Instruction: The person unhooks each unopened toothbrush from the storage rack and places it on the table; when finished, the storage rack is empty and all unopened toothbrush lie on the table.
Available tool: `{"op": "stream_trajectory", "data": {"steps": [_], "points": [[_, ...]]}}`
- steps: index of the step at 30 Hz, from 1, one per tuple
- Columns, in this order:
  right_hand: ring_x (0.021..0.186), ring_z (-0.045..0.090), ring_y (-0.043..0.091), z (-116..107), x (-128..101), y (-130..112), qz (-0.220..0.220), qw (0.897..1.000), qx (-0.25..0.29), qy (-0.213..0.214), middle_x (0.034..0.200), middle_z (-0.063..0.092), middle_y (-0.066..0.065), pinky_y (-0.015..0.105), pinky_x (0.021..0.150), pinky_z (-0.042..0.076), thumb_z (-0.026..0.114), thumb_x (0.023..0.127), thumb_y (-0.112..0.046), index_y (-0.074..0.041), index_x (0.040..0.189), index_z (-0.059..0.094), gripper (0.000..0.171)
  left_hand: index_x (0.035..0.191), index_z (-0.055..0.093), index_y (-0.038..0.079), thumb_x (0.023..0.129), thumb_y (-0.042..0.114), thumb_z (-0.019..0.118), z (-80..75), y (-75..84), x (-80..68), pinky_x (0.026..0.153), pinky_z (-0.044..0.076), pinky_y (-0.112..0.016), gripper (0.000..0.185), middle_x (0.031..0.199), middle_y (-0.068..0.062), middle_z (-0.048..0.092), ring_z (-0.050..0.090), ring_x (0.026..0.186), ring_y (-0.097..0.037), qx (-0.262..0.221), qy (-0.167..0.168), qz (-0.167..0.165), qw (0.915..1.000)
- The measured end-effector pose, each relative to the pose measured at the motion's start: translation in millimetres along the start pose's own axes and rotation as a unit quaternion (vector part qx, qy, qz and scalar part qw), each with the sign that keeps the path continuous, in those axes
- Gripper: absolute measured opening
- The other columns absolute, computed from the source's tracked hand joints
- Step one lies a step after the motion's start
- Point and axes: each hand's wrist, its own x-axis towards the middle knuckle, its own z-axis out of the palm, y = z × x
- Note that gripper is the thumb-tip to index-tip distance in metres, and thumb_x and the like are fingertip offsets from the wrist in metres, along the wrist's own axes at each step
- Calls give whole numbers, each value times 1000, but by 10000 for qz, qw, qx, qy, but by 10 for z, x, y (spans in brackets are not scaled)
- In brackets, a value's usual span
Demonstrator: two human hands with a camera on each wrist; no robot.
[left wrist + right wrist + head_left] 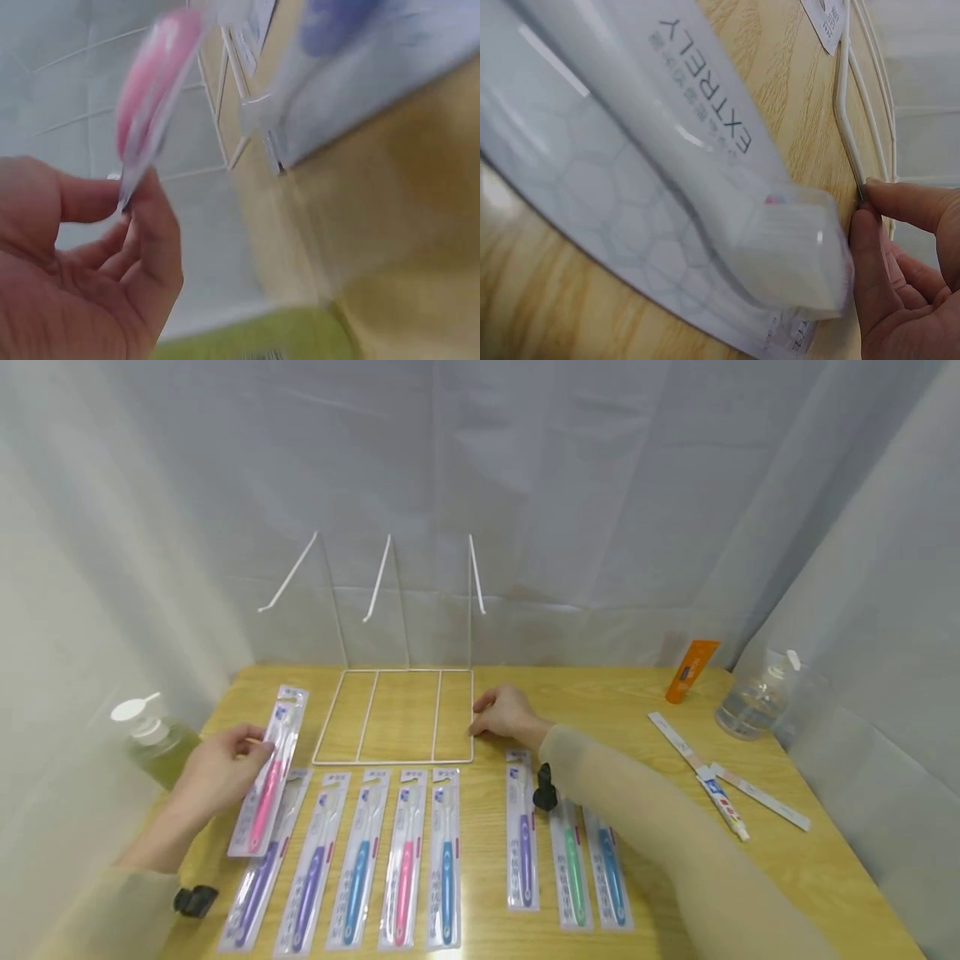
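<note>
The left hand (217,772) pinches a pink toothbrush pack (268,772) by its edge, thumb against fingers (154,225), and holds it tilted above the surface (600,693), its top end pointing away from the person. Just below and to the right of that hand, five more packs lie side by side in a row (352,860): two purple, a blue, a pink and a blue. A green pump bottle (153,739) stands just to the hand's left, at the edge of the surface.

The right hand (504,714) rests on the near right corner of a white wire rack (397,718), its fingertips (877,225) curled against the wire of the rack's flat base. Three hooks (378,578) rise behind that base, beyond the hand. Just nearer the person than this hand lie three packs (566,852), purple, green and blue, partly covered by the forearm. Well to the hand's right are an orange tube (692,671), a clear pump bottle (753,702), a toothpaste tube (722,803) and two long white boxes (757,793).
</note>
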Motion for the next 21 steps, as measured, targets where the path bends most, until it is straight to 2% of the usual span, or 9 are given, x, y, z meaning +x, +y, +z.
{"op": "stream_trajectory", "data": {"steps": [4,7,11,15,18,21], "points": [[75,72,11,-9,0,12,26,10000,-21,8,104,84,11,18,66,60,99,81,-7,-5,115,83,37,151,61,-4,116,34,51,82,100,359,81,55,-40,52,140,-36,69,71,111,-44,-160,285,-232,9992],[76,72,12,-15,1,15,40,10000,-12,11,103,84,11,18,66,60,99,81,-8,-5,115,83,38,152,63,-1,115,34,52,115,142,625,77,54,-34,53,138,-32,70,71,103,-37,-275,459,-483,9974],[75,72,12,-24,2,17,51,10000,-15,31,102,83,10,18,66,60,99,81,-8,-6,115,83,37,155,63,3,113,36,53,98,154,921,71,53,-27,54,140,-29,68,68,99,-31,-459,472,-976,9930],[71,71,11,-26,3,24,52,10000,62,25,98,82,9,18,64,61,99,81,-7,-5,114,83,36,156,63,3,109,33,56,63,107,1115,72,53,-27,57,148,-30,65,66,103,-31,-560,276,-1331,9891],[67,70,9,-19,5,28,41,9998,189,1,92,80,7,18,62,62,99,80,-5,-4,112,83,36,154,63,0,103,28,60,74,45,1196,69,56,-25,58,150,-31,65,68,96,-26,-614,175,-1398,9881],[64,70,8,-11,9,24,36,9996,278,-38,87,79,5,18,61,62,99,80,-4,-3,113,82,37,150,65,-2,97,23,60,105,-41,1269,68,58,-27,59,148,-33,66,70,96,-30,-477,188,-1389,9890]]}}
